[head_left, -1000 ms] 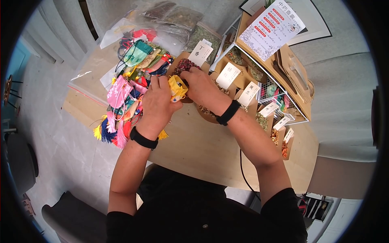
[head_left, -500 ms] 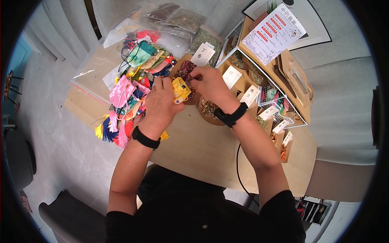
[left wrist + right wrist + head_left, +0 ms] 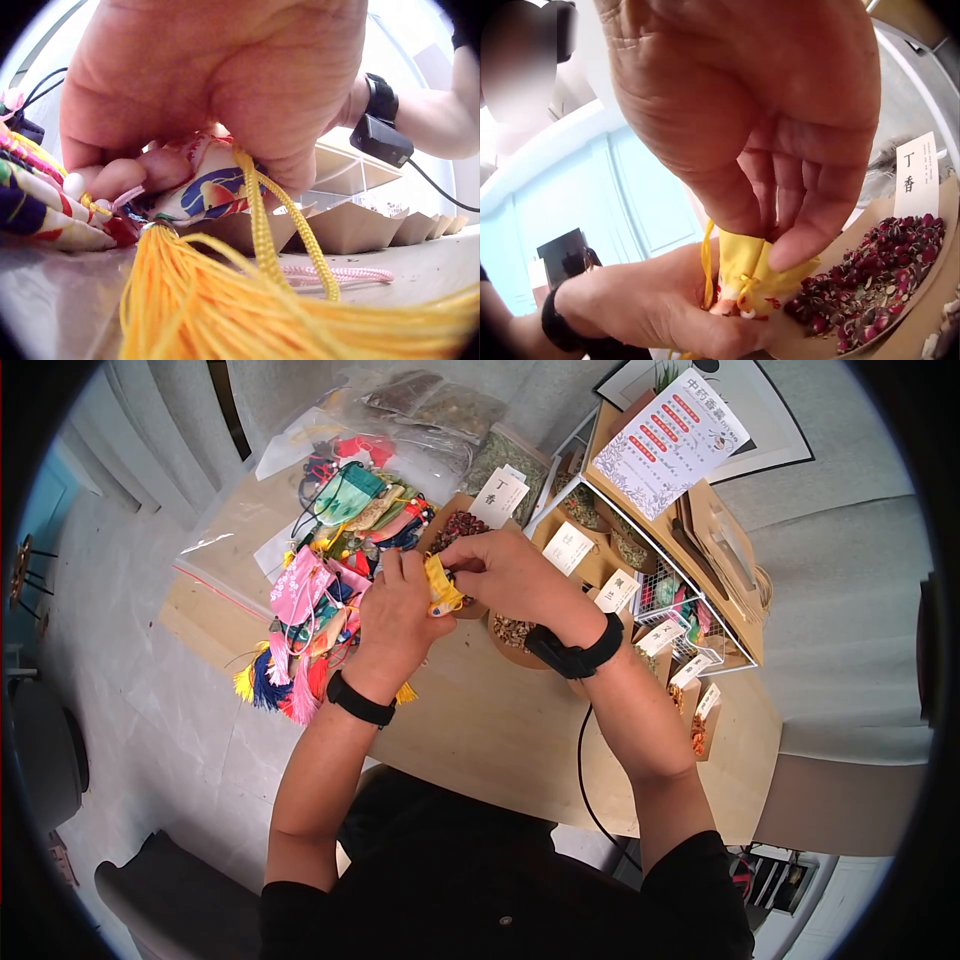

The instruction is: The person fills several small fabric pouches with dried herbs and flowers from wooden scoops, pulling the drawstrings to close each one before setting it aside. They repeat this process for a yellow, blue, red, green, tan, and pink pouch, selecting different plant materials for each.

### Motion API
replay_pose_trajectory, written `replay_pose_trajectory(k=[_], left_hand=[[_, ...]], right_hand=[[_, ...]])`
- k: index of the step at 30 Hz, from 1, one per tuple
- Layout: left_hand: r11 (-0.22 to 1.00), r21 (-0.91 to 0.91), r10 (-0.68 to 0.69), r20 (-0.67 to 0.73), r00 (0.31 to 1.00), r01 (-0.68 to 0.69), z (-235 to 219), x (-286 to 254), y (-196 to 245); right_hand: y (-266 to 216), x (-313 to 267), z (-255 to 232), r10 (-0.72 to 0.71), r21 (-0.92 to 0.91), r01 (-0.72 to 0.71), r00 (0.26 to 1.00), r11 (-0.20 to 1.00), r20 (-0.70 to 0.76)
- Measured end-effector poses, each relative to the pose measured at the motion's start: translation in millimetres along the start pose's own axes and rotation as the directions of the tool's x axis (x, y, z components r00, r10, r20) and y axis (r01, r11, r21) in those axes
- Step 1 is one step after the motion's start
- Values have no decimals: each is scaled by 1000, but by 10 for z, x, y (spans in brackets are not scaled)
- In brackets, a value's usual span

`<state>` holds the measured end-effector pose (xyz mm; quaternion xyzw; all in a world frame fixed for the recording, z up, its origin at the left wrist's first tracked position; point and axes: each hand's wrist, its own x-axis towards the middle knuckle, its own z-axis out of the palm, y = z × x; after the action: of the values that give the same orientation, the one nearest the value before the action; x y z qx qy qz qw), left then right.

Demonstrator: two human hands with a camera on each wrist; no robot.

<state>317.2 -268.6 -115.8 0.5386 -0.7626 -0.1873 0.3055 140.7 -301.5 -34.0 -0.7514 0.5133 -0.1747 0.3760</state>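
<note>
My left hand [image 3: 396, 615] grips a small drawstring sachet pouch [image 3: 440, 590] with a yellow cloth top. In the left wrist view the pouch's lower part [image 3: 214, 191] is white with a blue and red print, and a yellow tassel [image 3: 169, 292] hangs below. Fingers bunched, my right hand [image 3: 520, 580] pinches dried rosebuds at the pouch's yellow mouth [image 3: 746, 255]; its fingertips are mostly hidden there. Just beyond the pouch, a brown paper box holds more dried rosebuds [image 3: 870, 285] and a white label card [image 3: 917, 176].
A heap of colourful tasselled sachets [image 3: 335, 560] lies left of my hands on a clear plastic bag [image 3: 215, 560]. Several labelled paper boxes of dried herbs [image 3: 515, 635] run off to the right before a wooden shelf [image 3: 725, 530]. Bags of herbs [image 3: 505, 460] lie behind.
My right hand has gone from the rosebud box to the pouch mouth, lifting first and then coming down. The left hand keeps its grip on the pouch in about the same place.
</note>
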Motion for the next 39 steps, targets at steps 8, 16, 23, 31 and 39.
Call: replay_pose_trajectory(k=[8, 16, 23, 31, 39], left_hand=[[999, 17, -30, 28, 999, 29, -18, 4, -1], [999, 13, -30, 9, 1000, 30, -12, 3, 10], [999, 2, -36, 17, 999, 36, -4, 10, 6], [1000, -4, -28, 18, 999, 28, -2, 13, -1], [1000, 1, -25, 16, 1000, 25, 5, 13, -11]], right_hand=[[199, -81, -112, -14, -296, -58, 971, 953, -237], [212, -183, 85, -4, -549, -41, 997, 835, -81], [422, -54, 241, -124, -598, 42, 988, 800, -97], [611, 78, 279, -158, -472, 59, 972, 880, -173], [584, 87, 180, -53, -252, -7, 972, 968, -231]])
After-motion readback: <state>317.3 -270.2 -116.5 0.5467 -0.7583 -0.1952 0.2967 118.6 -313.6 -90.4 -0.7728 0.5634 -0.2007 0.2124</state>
